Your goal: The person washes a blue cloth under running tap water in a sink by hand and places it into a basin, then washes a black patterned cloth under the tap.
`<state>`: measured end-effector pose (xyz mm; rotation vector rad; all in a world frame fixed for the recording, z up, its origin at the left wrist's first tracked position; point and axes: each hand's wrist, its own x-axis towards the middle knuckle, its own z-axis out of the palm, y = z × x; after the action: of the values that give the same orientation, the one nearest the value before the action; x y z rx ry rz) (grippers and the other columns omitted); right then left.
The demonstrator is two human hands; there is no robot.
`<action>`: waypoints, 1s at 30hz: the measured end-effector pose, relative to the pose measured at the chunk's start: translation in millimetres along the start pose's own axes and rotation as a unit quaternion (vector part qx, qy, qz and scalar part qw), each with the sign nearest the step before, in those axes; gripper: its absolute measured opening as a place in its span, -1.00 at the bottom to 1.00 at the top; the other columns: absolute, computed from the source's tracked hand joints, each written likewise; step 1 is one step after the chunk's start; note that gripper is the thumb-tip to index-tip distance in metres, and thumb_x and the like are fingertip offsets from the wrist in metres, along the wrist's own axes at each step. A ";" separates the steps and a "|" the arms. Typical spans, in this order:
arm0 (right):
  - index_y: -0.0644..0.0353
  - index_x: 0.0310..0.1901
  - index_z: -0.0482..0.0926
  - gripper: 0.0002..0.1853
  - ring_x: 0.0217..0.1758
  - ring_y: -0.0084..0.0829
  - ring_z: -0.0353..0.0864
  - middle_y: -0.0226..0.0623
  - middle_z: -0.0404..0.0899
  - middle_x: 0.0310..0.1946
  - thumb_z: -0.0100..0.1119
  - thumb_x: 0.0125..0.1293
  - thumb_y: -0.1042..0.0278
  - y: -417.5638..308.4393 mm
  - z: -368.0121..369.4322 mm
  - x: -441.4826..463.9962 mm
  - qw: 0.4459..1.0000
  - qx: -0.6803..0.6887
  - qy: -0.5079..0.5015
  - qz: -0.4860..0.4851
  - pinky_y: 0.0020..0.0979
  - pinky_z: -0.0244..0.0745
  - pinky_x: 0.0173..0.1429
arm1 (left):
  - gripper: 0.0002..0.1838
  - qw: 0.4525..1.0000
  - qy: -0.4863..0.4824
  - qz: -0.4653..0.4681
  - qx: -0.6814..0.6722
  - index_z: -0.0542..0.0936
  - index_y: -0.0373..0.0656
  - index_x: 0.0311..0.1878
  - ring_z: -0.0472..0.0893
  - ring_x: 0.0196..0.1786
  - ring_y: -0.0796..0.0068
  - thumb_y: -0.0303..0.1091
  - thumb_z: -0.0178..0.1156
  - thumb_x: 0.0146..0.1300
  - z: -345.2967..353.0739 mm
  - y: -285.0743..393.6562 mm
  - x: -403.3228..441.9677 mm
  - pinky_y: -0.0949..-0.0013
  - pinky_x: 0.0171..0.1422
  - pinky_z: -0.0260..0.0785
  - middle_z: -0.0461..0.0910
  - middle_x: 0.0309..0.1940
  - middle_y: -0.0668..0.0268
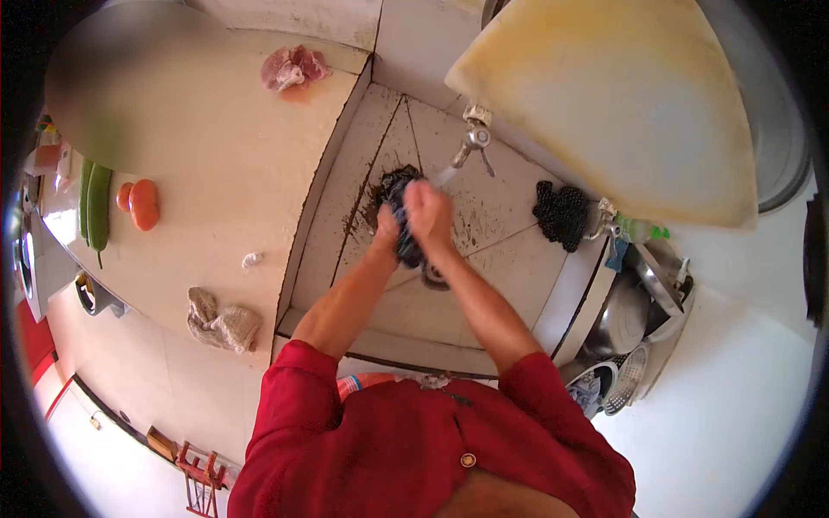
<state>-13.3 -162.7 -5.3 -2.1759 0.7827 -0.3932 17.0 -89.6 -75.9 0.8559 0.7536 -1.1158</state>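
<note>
Both my hands are closed around a dark, wet, cloth-like bundle (408, 250) over the tiled sink (501, 285). My left hand (386, 226) grips its left side, and my right hand (429, 213) presses on it from the right, smeared a little by motion. Just above them, water runs from a metal tap (476, 136). A dark clump (399, 177) shows beyond my fingers, and I cannot tell whether it belongs to the bundle. Dark bits are scattered over the tiles around my hands. Below the bundle, a round drain (434, 278) is partly covered.
On the left counter (233, 155) lie raw meat (294, 67), tomatoes (142, 205), green cucumber-like vegetables (97, 207) and a crumpled cloth (223, 321). A black mesh bundle (561, 214) hangs at the sink's right, near a second tap (607, 220) and metal pots (623, 318).
</note>
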 end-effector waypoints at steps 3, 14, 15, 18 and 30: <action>0.18 -0.26 0.61 -0.67 -0.34 -0.15 0.64 -0.10 0.64 -0.41 0.07 0.36 0.06 111.2 -7.6 19.8 0.979 0.126 -0.061 0.145 -0.17 0.46 -0.26 | -0.54 0.991 0.066 0.042 0.105 0.49 -0.22 0.08 0.63 -0.07 0.33 -0.07 0.12 0.27 32.6 11.2 -58.6 0.24 -0.02 0.51 0.61 -0.12 0.21; 0.19 -0.14 0.61 -0.65 -0.15 -0.29 0.65 -0.21 0.65 -0.26 0.26 0.18 0.09 12.9 -40.2 13.5 0.921 0.183 -0.315 0.139 -0.24 0.55 -0.06 | -0.37 0.986 -0.162 -0.036 0.016 0.53 -0.16 0.10 0.59 -0.02 0.43 0.13 0.35 0.13 -15.8 44.0 -41.3 0.23 0.06 0.48 0.60 -0.07 0.27; 0.19 -0.23 0.61 -0.67 -0.24 -0.23 0.64 -0.20 0.63 -0.36 0.27 0.13 0.09 -6.9 -31.0 1.5 0.951 0.098 -0.293 -0.019 -0.21 0.54 -0.11 | -0.40 0.979 -0.200 -0.036 -0.007 0.53 -0.14 0.09 0.60 -0.06 0.44 0.11 0.34 0.15 -28.9 39.5 -20.0 0.24 0.02 0.49 0.59 -0.10 0.27; 0.19 -0.38 0.61 -0.67 -0.42 -0.10 0.58 -0.15 0.54 -0.54 0.29 0.06 0.04 -30.8 2.4 -30.2 0.960 -0.008 -0.161 -0.230 -0.15 0.52 -0.16 | -0.50 0.962 -0.238 0.080 -0.105 0.49 -0.15 0.12 0.60 -0.14 0.45 0.02 0.19 0.29 -4.3 14.3 -19.7 0.28 -0.08 0.51 0.56 -0.10 0.26; 0.25 -0.23 0.67 -0.52 -0.46 0.05 0.63 0.00 0.58 -0.59 0.08 0.26 -0.09 2.8 10.5 10.7 0.997 0.020 -0.043 -0.066 -0.11 0.50 -0.33 | -0.62 0.996 -0.083 -0.012 0.019 0.53 -0.10 -0.09 0.62 -0.15 0.28 0.00 -0.07 0.39 24.2 38.3 -20.4 0.19 -0.04 0.52 0.60 -0.20 0.24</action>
<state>-1.0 -165.0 -13.9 -2.1987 0.5811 -0.3760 50.4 -94.0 -39.2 0.7762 0.6086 -1.2105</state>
